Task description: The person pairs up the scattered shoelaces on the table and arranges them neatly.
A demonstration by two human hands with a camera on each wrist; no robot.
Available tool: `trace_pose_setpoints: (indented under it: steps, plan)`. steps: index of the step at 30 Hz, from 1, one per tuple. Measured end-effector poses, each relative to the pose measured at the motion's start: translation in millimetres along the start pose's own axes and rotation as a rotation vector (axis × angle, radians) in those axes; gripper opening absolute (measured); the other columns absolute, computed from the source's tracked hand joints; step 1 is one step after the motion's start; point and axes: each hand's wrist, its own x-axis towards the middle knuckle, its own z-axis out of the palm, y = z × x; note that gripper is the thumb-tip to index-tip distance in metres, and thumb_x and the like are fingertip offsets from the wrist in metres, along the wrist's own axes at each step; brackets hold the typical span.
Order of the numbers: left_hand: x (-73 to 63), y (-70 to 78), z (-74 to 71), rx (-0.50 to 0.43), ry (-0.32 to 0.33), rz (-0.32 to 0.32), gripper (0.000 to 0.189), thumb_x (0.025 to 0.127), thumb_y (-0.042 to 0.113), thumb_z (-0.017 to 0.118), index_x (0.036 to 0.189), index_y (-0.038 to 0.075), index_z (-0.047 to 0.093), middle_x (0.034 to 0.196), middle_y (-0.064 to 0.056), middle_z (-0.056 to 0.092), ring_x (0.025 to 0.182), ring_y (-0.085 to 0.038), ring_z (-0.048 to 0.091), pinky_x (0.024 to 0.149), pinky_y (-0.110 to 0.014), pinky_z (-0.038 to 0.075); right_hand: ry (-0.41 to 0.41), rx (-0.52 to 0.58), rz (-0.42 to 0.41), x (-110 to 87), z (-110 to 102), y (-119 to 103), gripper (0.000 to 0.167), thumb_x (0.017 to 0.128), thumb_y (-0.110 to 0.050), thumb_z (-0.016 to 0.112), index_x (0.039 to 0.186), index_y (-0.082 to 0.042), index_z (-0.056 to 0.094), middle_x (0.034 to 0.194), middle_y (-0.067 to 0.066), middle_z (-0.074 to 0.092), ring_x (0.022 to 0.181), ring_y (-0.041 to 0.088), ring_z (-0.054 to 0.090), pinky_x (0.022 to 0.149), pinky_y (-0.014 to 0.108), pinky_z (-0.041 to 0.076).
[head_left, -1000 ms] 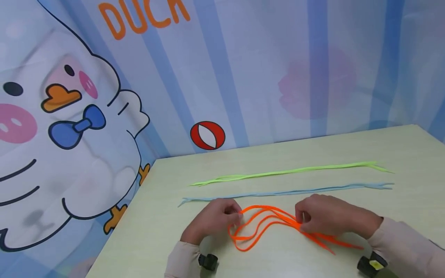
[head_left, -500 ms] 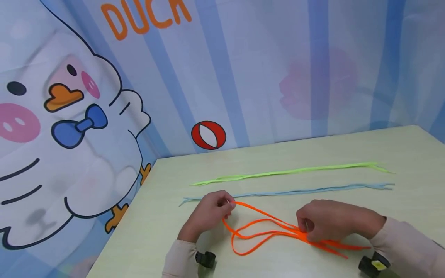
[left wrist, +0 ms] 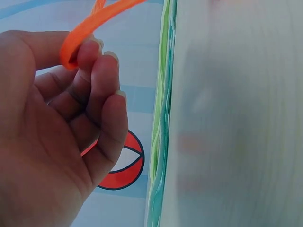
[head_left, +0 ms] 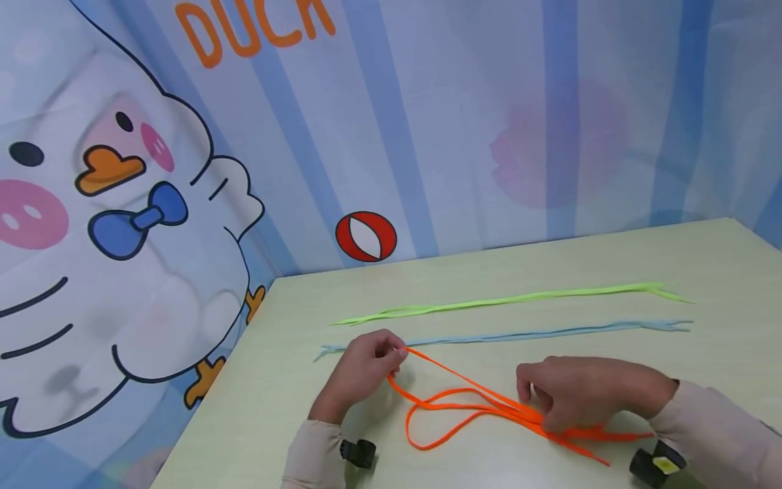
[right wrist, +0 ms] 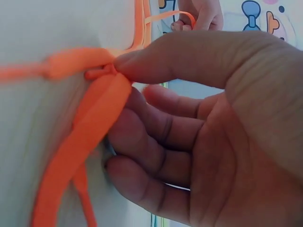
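Observation:
A bundle of flat orange shoelaces (head_left: 516, 411) lies in front of me, its loops spread to the left and its loose ends to the right. My left hand (head_left: 357, 370) pinches one loop between thumb and forefinger and lifts it off the table; in the left wrist view the orange lace (left wrist: 90, 28) bends round the fingertip. My right hand (head_left: 580, 392) holds the bundle near its right end. Close up in the right wrist view, the thumb presses the gathered orange laces (right wrist: 97, 113) against the fingers, partly hiding the grip.
Behind the hands, a light blue shoelace bundle (head_left: 550, 334) lies stretched across the pale table (head_left: 721, 265). Farther back is a yellow-green bundle (head_left: 489, 301), roughly parallel. A printed duck curtain (head_left: 464, 136) hangs along the back edge. Both wrists carry small black cameras (head_left: 360, 454).
My left hand has moved slightly left and away from me, drawing one orange strand straighter. My right hand has shifted slightly on the bundle. The blue and yellow-green laces stay put.

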Motion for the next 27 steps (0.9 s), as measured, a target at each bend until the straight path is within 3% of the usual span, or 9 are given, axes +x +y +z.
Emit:
trace_pose_setpoints:
  steps: [8, 12, 17, 22, 27]
  plan:
    - [-0.6, 1.2, 0.9, -0.043, 0.065, -0.005, 0.012, 0.098, 0.022, 0.066, 0.103, 0.012, 0.069, 0.077, -0.004, 0.064, 0.072, -0.021, 0.060, 0.065, -0.034, 0.048, -0.019, -0.057, -0.011, 1.2, 0.0, -1.0, 0.028, 0.082, -0.008, 0.070, 0.103, -0.025, 0.061, 0.076, -0.003, 0.059, 0.068, 0.015, 0.054, 0.064, 0.028, 0.043]
    - [0.1, 2.4, 1.2, -0.094, 0.128, -0.003, 0.010, 0.098, 0.023, 0.066, 0.103, 0.014, 0.068, 0.078, -0.005, 0.064, 0.073, -0.022, 0.062, 0.068, -0.035, 0.050, -0.004, -0.066, -0.074, 0.8, 0.3, 0.2, 0.021, 0.085, -0.019, 0.075, 0.099, -0.027, 0.062, 0.073, -0.006, 0.059, 0.067, 0.012, 0.055, 0.065, 0.027, 0.044]
    - [0.8, 5.0, 2.1, -0.160, 0.182, 0.009, 0.015, 0.099, 0.024, 0.065, 0.108, 0.011, 0.067, 0.079, -0.006, 0.064, 0.074, -0.023, 0.063, 0.074, -0.047, 0.054, 0.026, -0.050, -0.161, 2.7, 1.0, 2.7, 0.012, 0.090, -0.036, 0.074, 0.091, -0.030, 0.063, 0.069, -0.008, 0.057, 0.064, 0.009, 0.053, 0.063, 0.027, 0.043]
    - [0.5, 8.4, 1.4, -0.195, 0.225, -0.002, 0.015, 0.099, 0.023, 0.064, 0.108, 0.012, 0.067, 0.080, -0.008, 0.064, 0.075, -0.025, 0.064, 0.078, -0.055, 0.053, 0.032, -0.053, -0.227, 5.5, 0.9, 5.1, 0.012, 0.095, -0.030, 0.068, 0.085, -0.029, 0.062, 0.067, -0.010, 0.056, 0.062, 0.006, 0.052, 0.063, 0.025, 0.044]
    - [0.1, 7.7, 0.4, -0.206, 0.237, 0.003, 0.015, 0.099, 0.024, 0.064, 0.108, 0.012, 0.067, 0.081, -0.009, 0.064, 0.076, -0.025, 0.064, 0.077, -0.050, 0.053, 0.044, -0.065, -0.259, 7.2, 1.4, 5.3, 0.017, 0.095, -0.021, 0.065, 0.080, -0.028, 0.061, 0.065, -0.012, 0.052, 0.060, 0.005, 0.048, 0.060, 0.023, 0.041]
